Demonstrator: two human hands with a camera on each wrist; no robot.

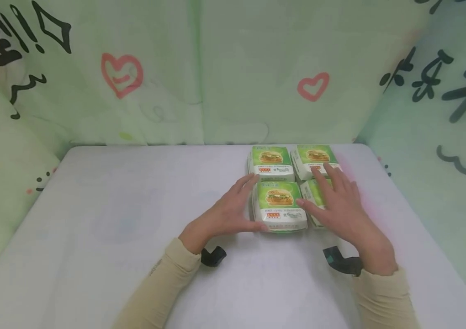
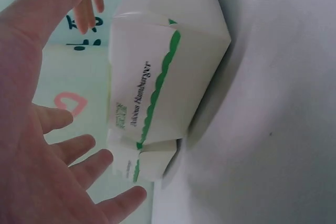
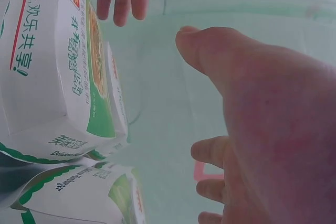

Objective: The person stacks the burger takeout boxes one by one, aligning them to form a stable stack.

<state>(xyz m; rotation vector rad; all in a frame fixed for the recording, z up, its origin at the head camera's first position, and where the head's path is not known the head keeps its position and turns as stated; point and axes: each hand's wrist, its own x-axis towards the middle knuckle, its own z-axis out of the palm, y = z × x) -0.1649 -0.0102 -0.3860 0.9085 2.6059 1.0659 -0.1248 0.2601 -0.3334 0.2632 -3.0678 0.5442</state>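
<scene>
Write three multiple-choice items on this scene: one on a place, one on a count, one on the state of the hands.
1. Where on the white table are the burger boxes?
A. far right part
B. near left corner
C. off the table

2. How many burger boxes are there?
A. two
B. four
C. six

3. How do the hands stand?
A. both fists clenched
B. both open, fingers straight
C. one holds a cup

Key: 1 A, the burger boxes sit in a block by the far right edge. 2 B, two rows of two. 3 B, the left hand flanks the near left box; the right hand lies flat over the right boxes.
</scene>
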